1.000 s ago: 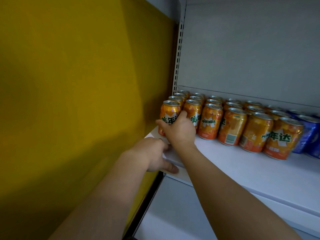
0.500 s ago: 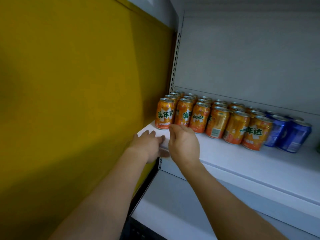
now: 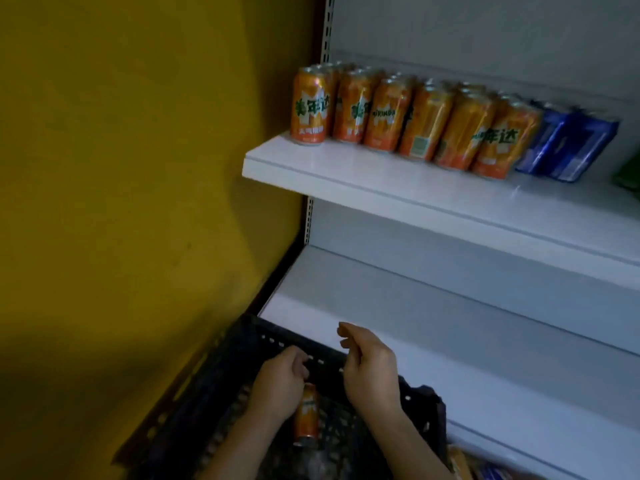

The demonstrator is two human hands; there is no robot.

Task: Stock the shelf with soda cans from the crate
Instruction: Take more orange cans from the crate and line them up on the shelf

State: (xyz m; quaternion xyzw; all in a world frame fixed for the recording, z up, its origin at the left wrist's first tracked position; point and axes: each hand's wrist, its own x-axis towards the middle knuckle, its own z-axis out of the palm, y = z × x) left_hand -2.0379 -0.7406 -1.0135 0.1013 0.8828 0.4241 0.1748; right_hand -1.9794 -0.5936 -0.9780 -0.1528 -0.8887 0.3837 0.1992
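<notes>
**Both hands low over the crate; one orange can in it, shelf row standing**

The black perforated plastic crate point(image 3: 221, 386) sits at the bottom of the view, between the yellow wall point(image 3: 138, 168) and the white metal shelving unit. Its far rim lies just beside the front edge of the lower white shelf point(image 3: 450, 341).

Inside the crate one orange soda can point(image 3: 306, 419) is visible, apparently lying on the floor of the crate with one end toward the camera; blur prevents a firmer reading of its tilt.

The left hand point(image 3: 278, 386) is inside the crate, directly above and partly in front of that can. Its fingers point(image 3: 299, 363) are curled inward and loosely closed. Whether they touch or grip the can cannot be told: the hand covers the upper end of the can.

The right hand point(image 3: 369, 367) is over the right part of the crate, near its far rim. Its fingers point(image 3: 348, 332) are bent and slightly parted, thumb and forefinger apart, with nothing between them.

On the upper white shelf point(image 3: 381, 181) a row of orange soda cans point(image 3: 398, 116) stands upright, set back from the front edge, with further cans ranked behind. The leftmost can stands next to the slotted upright at the wall. Immediately to the right of the orange row stand two blue cans point(image 3: 568, 143), touching or nearly touching it. A green item point(image 3: 628, 174) is cut off at the right edge and cannot be identified.
</notes>
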